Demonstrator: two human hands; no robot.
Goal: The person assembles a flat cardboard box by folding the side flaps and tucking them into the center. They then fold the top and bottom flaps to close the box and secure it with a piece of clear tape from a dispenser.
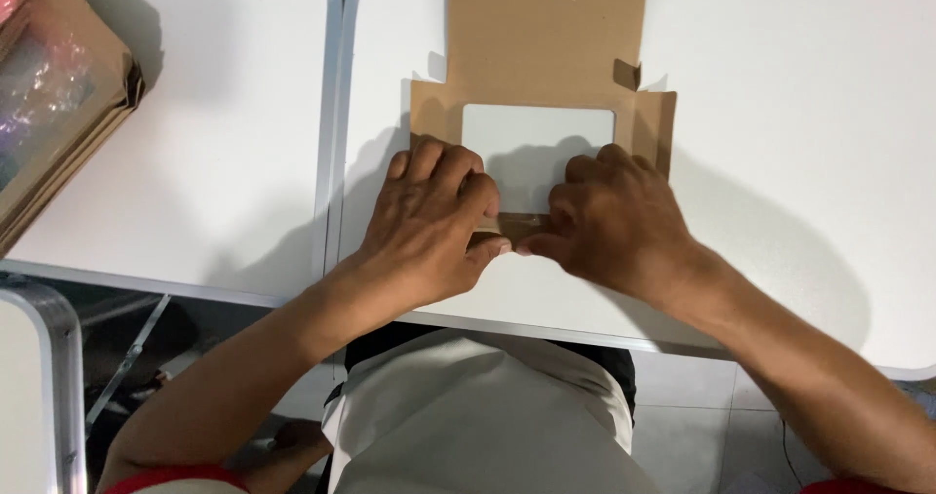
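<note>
I see a flat brown cardboard box blank with a rectangular window lying on the white tabletop, and its near edge is under my fingers. My left hand and right hand both pinch this near strip, thumbs almost touching. At the far left lies a stack of flat cardboard boxes.

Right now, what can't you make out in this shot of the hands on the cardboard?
Head view only:
- Near edge of the cardboard blank: covered by the left hand and right hand, so the fold there is hidden.
- Far end of the blank: cut off by the top edge.
- Stack at left: cut off by the frame corner; contents under its clear film are blurred.
- Under the table: dark, unclear.
</note>
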